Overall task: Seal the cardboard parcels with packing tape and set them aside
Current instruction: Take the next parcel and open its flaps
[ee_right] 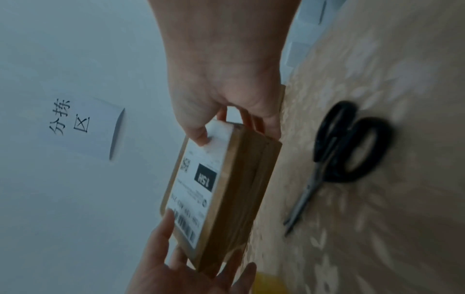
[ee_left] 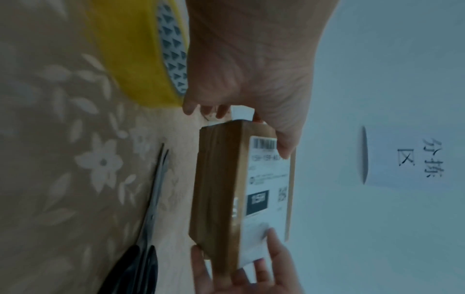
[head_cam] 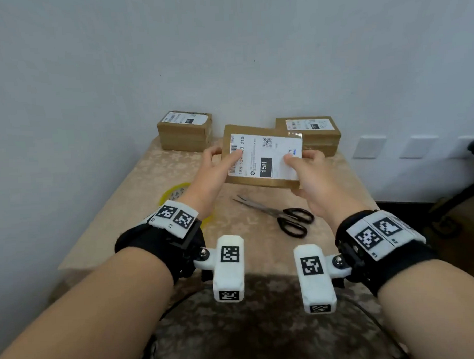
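Observation:
A flat cardboard parcel [head_cam: 262,157] with a white shipping label is held up above the table, label facing me. My left hand [head_cam: 216,166] grips its left end, thumb on the label, fingers behind. My right hand [head_cam: 308,171] grips its right end the same way. In the left wrist view the parcel [ee_left: 221,189] shows its brown taped side, and the right wrist view shows the parcel [ee_right: 226,189] from the other end. A yellow tape roll [head_cam: 174,193] lies on the table, partly hidden behind my left wrist; it is the tape roll [ee_left: 141,51] close under my left hand.
Black-handled scissors [head_cam: 282,214] lie on the patterned tablecloth [head_cam: 139,182] under the parcel. Labelled parcels stand at the back: one stack on the left [head_cam: 184,131], another on the right [head_cam: 313,131]. A white wall [head_cam: 226,59] runs behind the table.

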`<control>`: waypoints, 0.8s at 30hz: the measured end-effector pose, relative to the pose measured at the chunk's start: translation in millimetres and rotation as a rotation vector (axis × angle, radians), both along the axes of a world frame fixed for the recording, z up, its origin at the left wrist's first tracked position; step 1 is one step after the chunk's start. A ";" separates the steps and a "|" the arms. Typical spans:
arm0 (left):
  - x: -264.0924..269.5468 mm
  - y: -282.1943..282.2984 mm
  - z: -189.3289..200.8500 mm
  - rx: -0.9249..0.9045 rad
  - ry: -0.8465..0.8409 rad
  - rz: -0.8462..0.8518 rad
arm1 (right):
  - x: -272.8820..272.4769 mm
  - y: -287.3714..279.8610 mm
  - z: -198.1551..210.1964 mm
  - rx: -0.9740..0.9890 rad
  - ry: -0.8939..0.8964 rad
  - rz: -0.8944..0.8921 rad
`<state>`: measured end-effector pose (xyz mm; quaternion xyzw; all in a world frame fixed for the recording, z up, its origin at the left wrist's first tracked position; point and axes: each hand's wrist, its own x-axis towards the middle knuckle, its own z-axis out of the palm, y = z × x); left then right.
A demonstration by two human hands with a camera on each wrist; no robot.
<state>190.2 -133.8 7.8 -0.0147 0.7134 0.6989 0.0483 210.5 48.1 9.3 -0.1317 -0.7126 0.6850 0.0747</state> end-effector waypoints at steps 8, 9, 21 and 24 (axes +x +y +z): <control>29.9 -25.4 -6.4 -0.199 0.052 -0.041 | 38.2 -3.7 -12.9 -0.022 -0.115 0.193; 30.2 -30.1 -5.3 -0.207 0.046 -0.072 | 38.8 -3.7 -16.0 0.016 -0.145 0.264; 18.3 -23.3 -36.3 -0.334 0.137 -0.111 | 23.6 8.6 -23.2 0.126 -0.077 0.437; 17.0 -16.2 -41.2 -0.455 0.200 -0.207 | 23.8 23.5 -19.8 0.039 -0.123 0.372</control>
